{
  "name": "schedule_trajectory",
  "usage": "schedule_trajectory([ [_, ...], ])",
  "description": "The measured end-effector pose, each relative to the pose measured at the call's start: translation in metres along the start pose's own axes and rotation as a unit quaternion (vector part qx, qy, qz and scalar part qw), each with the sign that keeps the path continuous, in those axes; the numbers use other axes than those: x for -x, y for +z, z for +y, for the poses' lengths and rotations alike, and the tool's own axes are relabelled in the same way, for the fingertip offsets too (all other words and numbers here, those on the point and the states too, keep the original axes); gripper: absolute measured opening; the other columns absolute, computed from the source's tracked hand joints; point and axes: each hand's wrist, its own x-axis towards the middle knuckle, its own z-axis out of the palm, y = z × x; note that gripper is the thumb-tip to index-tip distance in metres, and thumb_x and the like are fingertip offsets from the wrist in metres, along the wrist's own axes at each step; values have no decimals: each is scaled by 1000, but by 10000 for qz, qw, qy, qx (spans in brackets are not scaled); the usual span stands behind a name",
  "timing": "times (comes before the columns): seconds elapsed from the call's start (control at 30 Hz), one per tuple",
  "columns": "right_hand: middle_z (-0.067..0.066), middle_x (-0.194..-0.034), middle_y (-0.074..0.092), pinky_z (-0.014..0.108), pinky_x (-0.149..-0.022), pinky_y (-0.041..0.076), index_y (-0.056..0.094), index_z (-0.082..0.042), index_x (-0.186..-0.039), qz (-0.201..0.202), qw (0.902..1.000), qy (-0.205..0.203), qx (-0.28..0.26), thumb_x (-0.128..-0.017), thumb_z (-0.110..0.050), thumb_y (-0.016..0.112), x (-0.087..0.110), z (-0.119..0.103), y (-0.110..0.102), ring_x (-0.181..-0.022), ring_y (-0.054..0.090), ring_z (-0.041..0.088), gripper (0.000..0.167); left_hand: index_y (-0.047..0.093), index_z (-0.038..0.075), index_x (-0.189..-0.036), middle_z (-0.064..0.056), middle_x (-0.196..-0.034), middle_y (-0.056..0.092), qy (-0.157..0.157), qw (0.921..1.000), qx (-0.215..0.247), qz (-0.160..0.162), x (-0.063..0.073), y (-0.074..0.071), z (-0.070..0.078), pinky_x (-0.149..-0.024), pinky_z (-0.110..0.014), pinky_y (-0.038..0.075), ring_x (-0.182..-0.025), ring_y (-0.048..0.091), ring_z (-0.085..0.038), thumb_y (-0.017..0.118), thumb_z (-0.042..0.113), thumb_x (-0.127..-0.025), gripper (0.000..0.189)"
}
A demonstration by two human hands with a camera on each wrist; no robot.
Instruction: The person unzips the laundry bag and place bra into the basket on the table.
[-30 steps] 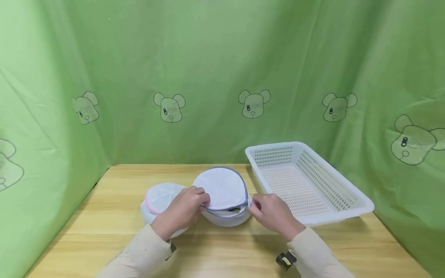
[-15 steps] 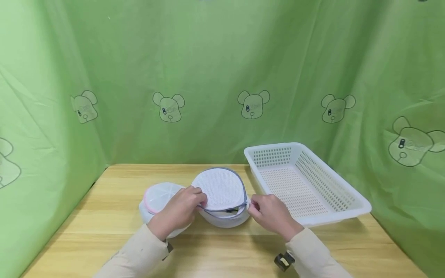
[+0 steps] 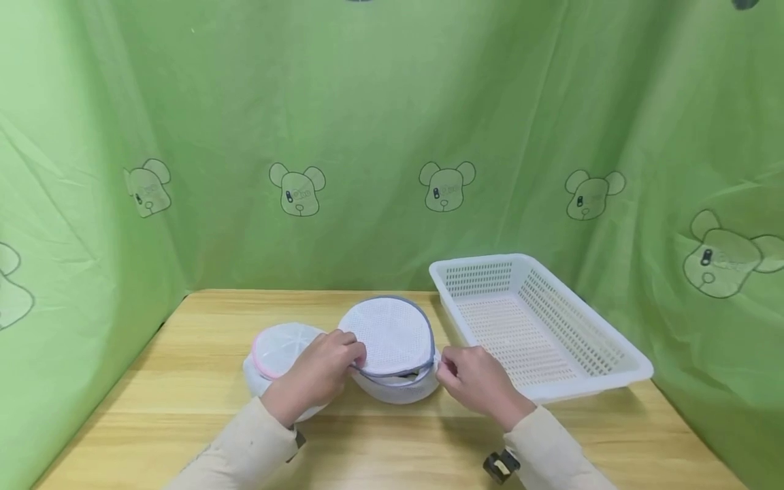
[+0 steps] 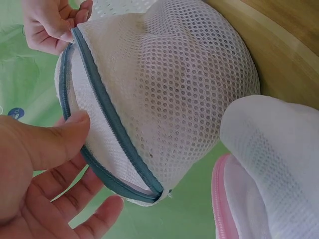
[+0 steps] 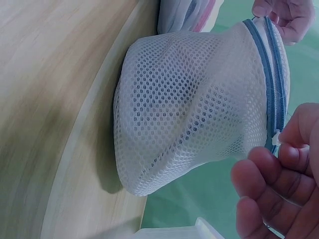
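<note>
A round white mesh laundry bag [image 3: 392, 333] with a blue-grey zipper stands mid-table, its zipper partly undone. My left hand [image 3: 321, 367] pinches the zippered edge of its lid, thumb on the inner side and fingers outside in the left wrist view. At the bag's right side, my right hand [image 3: 478, 378] pinches the small white zipper pull [image 5: 275, 138] between thumb and curled fingers. White lining [image 4: 107, 132] shows through the gap; a small dark patch is visible there from the head view. A second white laundry bag [image 3: 288, 344], pink-trimmed, sits partly hidden behind my left hand.
A white plastic basket [image 3: 612, 340] with slotted walls stands at the right of the wooden table [image 3: 392, 449], close beside my right hand. Green curtains [image 3: 367, 102] with bear-face prints enclose the table's back and sides.
Both hands keep their holds on the bag with hardly any movement. The dark gap under the lid's front edge looks slightly narrower. The head view has shifted a little.
</note>
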Motion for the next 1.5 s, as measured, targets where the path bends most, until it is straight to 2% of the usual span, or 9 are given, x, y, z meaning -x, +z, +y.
schedule_trajectory([
  [0.37,-14,-52,36,17,-39,29,48,-19,-60,83,9999,-93,66,-80,-8,61,1,-4,1,-46,32,0,26,63,15,-88,3,-85,58,-148,9994,-8,-320,-1,5,6,-73,-34,50,-80,55,-17,76,-5,-62,35],
  [0.6,-14,-52,36,17,-39,30,48,-19,-60,65,9999,-58,83,-80,-8,62,0,-4,0,-45,32,0,26,62,16,-92,4,-84,58,124,9998,-61,-173,-8,7,13,-70,-34,49,-78,56,-17,82,17,-70,29],
  [0.83,-13,-51,36,18,-38,30,49,-19,-60,-47,9999,11,146,-80,-10,62,1,-5,0,-45,32,1,26,64,14,-94,3,-86,60,91,9996,-9,-279,-17,8,22,-70,-33,49,-81,58,-18,81,28,-77,28],
  [1.2,-13,-52,35,18,-38,29,45,-21,-59,-139,9998,97,119,-81,-11,62,7,-10,-2,-46,32,2,30,66,12,-103,1,-92,64,-12,9985,-149,-535,-30,11,37,-71,-30,50,-83,59,-16,76,37,-83,33],
  [1.5,-14,-52,33,17,-38,27,46,-21,-60,-10,9998,-190,2,-80,-10,63,5,-17,-1,-46,30,-1,29,66,12,-99,1,-90,63,-3,9990,-76,-451,-29,11,40,-70,-30,51,-81,59,-16,75,39,-83,33],
])
